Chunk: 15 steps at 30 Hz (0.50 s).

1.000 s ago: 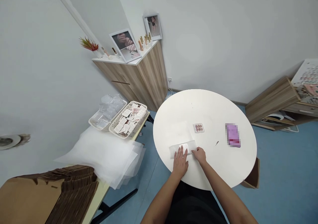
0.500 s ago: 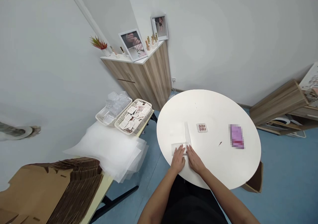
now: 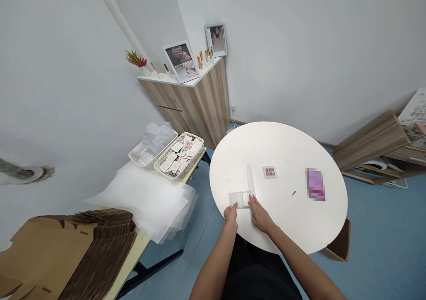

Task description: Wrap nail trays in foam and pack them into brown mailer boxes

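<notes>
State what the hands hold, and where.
The right hand presses its fingertips on the near edge of a folded white sheet; the left hand sits at its corner, grip unclear.

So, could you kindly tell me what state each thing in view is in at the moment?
White foam sheet, folded, lying flat.
Left hand, at the sheet's near edge.
Right hand, flat on the sheet.
Nail pack, lying flat.
Plastic basket, full of nail cards.
Cardboard blanks, stacked flat.
</notes>
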Available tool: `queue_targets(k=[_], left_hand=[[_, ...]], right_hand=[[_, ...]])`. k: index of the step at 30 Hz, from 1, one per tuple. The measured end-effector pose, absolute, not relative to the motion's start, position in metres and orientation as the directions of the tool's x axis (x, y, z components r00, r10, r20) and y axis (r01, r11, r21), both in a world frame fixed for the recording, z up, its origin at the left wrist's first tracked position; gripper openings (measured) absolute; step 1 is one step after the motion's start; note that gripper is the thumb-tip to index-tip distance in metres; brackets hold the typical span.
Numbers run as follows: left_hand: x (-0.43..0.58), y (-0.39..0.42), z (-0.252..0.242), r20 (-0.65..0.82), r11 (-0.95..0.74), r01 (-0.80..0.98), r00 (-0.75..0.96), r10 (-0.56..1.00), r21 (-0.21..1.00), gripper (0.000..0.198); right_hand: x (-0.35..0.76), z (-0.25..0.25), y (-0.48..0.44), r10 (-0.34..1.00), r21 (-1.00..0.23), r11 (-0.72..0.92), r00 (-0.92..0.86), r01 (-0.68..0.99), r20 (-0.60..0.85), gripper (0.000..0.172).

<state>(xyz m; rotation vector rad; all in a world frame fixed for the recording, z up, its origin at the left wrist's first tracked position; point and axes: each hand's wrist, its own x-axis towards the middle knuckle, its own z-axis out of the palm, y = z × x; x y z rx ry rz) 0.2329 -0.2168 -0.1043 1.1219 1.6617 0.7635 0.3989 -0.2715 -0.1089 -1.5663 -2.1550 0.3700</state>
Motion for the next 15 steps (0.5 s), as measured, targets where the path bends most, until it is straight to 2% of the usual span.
queue_targets(k=[3,5,9,15], left_hand=[[0.251,-0.212,-0.093,-0.317,0.345,0.326,-0.135,0.939,0.88,0.022],[0.26,-0.212,-0.084,-0.201,0.209,0.37,-0.062,0.978,0.905,0.016],[0.269,-0.213,-0.074,0.037,-0.162,0.496,0.253,0.967,0.853,0.036],[0.259,-0.211,-0.084,0.107,-0.501,0.534,0.605,0.789,0.681,0.054]], right_hand=[[0.399,-0.11,-0.271,0.957,-0.466,0.289,-0.25,0.836,0.146,0.076],[0.4,-0.111,-0.27,0.961,-0.47,0.278,-0.249,0.838,0.124,0.077],[0.405,-0.114,-0.27,0.957,-0.511,0.286,-0.263,0.811,0.12,0.079],[0.413,-0.102,-0.268,0.974,-0.651,0.221,-0.2,0.726,0.108,0.082]])
